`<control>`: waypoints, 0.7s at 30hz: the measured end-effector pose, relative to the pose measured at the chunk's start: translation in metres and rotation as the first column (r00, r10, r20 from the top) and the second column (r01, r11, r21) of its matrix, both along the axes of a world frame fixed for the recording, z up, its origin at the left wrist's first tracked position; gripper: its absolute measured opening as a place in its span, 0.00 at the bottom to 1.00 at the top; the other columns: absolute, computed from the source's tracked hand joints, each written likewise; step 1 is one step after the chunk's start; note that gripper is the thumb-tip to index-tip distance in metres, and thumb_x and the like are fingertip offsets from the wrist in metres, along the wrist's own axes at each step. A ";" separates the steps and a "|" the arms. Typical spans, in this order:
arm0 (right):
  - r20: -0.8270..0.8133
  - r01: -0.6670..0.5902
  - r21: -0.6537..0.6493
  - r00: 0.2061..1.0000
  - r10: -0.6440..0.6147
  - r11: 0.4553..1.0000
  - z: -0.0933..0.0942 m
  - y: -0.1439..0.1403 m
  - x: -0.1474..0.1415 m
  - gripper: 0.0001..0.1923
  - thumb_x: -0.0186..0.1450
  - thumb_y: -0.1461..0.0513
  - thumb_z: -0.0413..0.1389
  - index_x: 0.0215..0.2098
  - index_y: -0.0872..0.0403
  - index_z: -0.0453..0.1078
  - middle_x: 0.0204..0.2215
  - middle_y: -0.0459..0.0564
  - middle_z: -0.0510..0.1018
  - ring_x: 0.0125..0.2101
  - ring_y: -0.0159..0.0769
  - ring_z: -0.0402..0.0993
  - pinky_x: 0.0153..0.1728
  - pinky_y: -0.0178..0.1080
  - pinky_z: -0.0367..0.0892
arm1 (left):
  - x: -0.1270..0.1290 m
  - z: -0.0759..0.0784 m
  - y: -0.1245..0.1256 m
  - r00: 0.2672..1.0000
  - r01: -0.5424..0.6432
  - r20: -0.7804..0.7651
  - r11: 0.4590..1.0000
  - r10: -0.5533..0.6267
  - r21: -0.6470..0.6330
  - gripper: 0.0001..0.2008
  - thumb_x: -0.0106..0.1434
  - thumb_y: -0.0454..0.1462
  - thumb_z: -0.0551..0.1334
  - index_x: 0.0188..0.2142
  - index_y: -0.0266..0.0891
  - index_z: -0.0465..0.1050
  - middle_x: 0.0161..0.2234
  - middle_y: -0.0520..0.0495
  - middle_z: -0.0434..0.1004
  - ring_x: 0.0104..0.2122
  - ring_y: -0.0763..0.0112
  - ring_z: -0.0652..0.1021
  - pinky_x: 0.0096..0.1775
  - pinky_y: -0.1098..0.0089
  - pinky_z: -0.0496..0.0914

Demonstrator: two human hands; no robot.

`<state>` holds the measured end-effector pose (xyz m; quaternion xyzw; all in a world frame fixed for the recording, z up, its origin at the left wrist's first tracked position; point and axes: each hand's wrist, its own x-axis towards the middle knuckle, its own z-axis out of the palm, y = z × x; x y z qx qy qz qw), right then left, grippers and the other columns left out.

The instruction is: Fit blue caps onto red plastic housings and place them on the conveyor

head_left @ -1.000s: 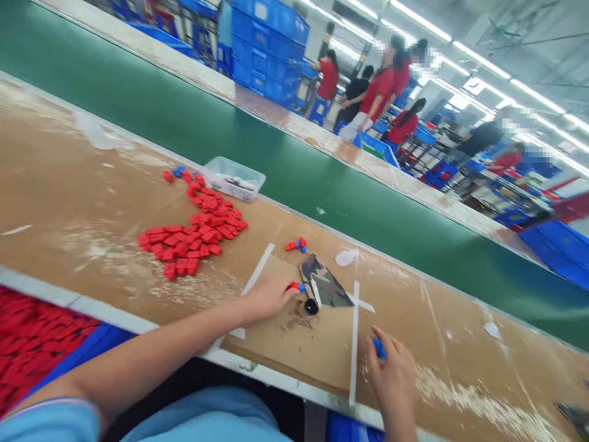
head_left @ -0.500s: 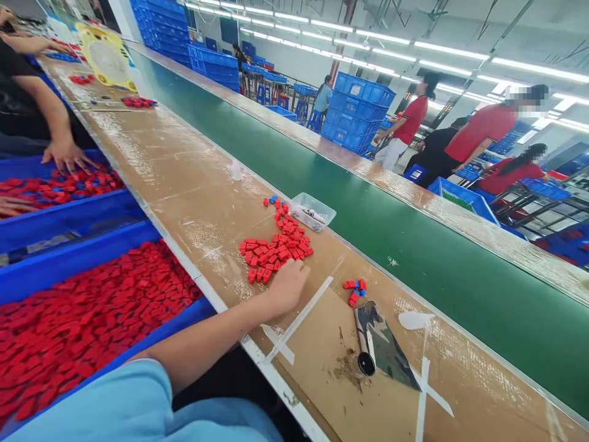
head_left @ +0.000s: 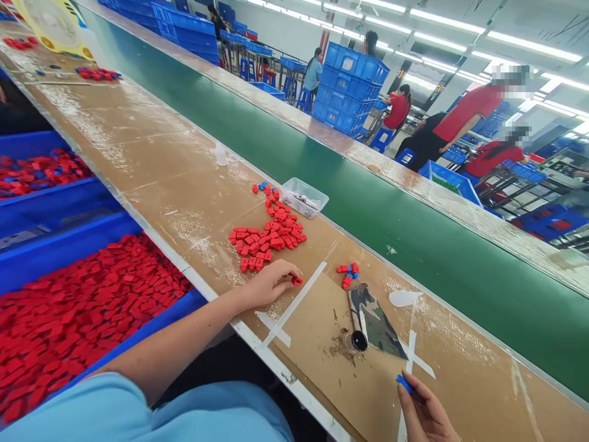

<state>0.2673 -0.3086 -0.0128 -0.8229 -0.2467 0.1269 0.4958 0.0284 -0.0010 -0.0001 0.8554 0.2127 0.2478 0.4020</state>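
Observation:
My left hand pinches a small red plastic block at its fingertips, just in front of a heap of red blocks. At the lower right, my right hand holds a small blue plastic piece between thumb and finger. Between the two hands lies a cardboard sheet fixed with white tape. On it stands a small dark-mouthed round container against a camouflage cloth. A few joined red and blue pieces lie beyond the cloth.
A clear plastic tray stands behind the heap, beside the green conveyor belt. Blue bins of red blocks sit at the bench's left edge. A yellow fan is at the far left. People and stacked blue crates are across the belt.
My left hand has drawn back slightly from the heap, now showing a red block in its fingers. My right hand has come into view with a blue piece. The view has shifted right.

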 end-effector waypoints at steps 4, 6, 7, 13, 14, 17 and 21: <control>0.076 -0.046 0.028 0.996 0.044 0.999 0.008 0.012 -0.013 0.21 0.53 0.50 0.64 0.39 0.55 0.76 0.40 0.55 0.81 0.39 0.44 0.79 0.41 0.40 0.76 | 0.006 -0.002 -0.019 0.994 0.101 0.051 0.990 -0.096 -0.095 0.06 0.63 0.32 0.56 0.39 0.38 0.69 0.42 0.44 0.76 0.43 0.67 0.74 0.46 0.67 0.69; 0.135 -0.100 0.061 0.987 0.091 0.993 0.012 0.020 -0.021 0.19 0.56 0.52 0.62 0.41 0.55 0.76 0.40 0.56 0.81 0.38 0.42 0.79 0.41 0.40 0.76 | 0.011 -0.004 -0.029 0.991 0.131 0.057 0.981 -0.124 -0.144 0.05 0.63 0.32 0.56 0.39 0.37 0.69 0.41 0.44 0.76 0.41 0.68 0.75 0.45 0.67 0.69; 0.171 -0.132 0.062 0.978 0.120 0.989 0.013 0.024 -0.025 0.18 0.58 0.53 0.61 0.42 0.55 0.75 0.40 0.56 0.81 0.37 0.40 0.79 0.40 0.40 0.76 | 0.013 -0.005 -0.034 0.989 0.146 0.058 0.974 -0.137 -0.175 0.05 0.63 0.33 0.56 0.38 0.37 0.69 0.41 0.44 0.77 0.39 0.69 0.75 0.44 0.67 0.70; 0.477 -0.301 -0.104 0.821 0.313 0.948 0.032 0.049 -0.035 0.11 0.65 0.59 0.54 0.42 0.50 0.76 0.39 0.53 0.80 0.39 0.38 0.78 0.40 0.39 0.74 | 0.031 -0.012 -0.073 0.960 0.281 0.127 0.873 -0.251 -0.398 0.12 0.64 0.33 0.55 0.46 0.37 0.69 0.40 0.45 0.78 0.40 0.70 0.77 0.45 0.69 0.71; 0.505 -0.312 -0.125 0.797 0.331 0.942 0.035 0.052 -0.036 0.11 0.66 0.59 0.53 0.43 0.50 0.76 0.39 0.52 0.80 0.39 0.37 0.78 0.40 0.38 0.74 | 0.034 -0.013 -0.078 0.955 0.297 0.129 0.867 -0.268 -0.400 0.13 0.64 0.33 0.55 0.47 0.37 0.70 0.40 0.45 0.78 0.40 0.70 0.77 0.45 0.69 0.71; 0.552 -0.311 -0.173 0.756 0.353 0.935 0.039 0.059 -0.037 0.12 0.67 0.59 0.52 0.44 0.50 0.75 0.38 0.51 0.81 0.37 0.36 0.78 0.38 0.38 0.74 | 0.041 -0.018 -0.088 0.951 0.309 0.114 0.869 -0.288 -0.387 0.12 0.62 0.33 0.57 0.45 0.37 0.72 0.40 0.45 0.78 0.39 0.69 0.77 0.44 0.69 0.71; 0.576 -0.329 -0.215 0.717 0.391 0.920 0.035 0.061 -0.035 0.12 0.67 0.59 0.51 0.43 0.49 0.75 0.38 0.50 0.81 0.37 0.37 0.78 0.38 0.39 0.74 | 0.047 -0.026 -0.095 0.954 0.297 0.119 0.826 -0.274 -0.479 0.13 0.57 0.30 0.59 0.43 0.37 0.72 0.39 0.47 0.77 0.36 0.71 0.77 0.40 0.71 0.72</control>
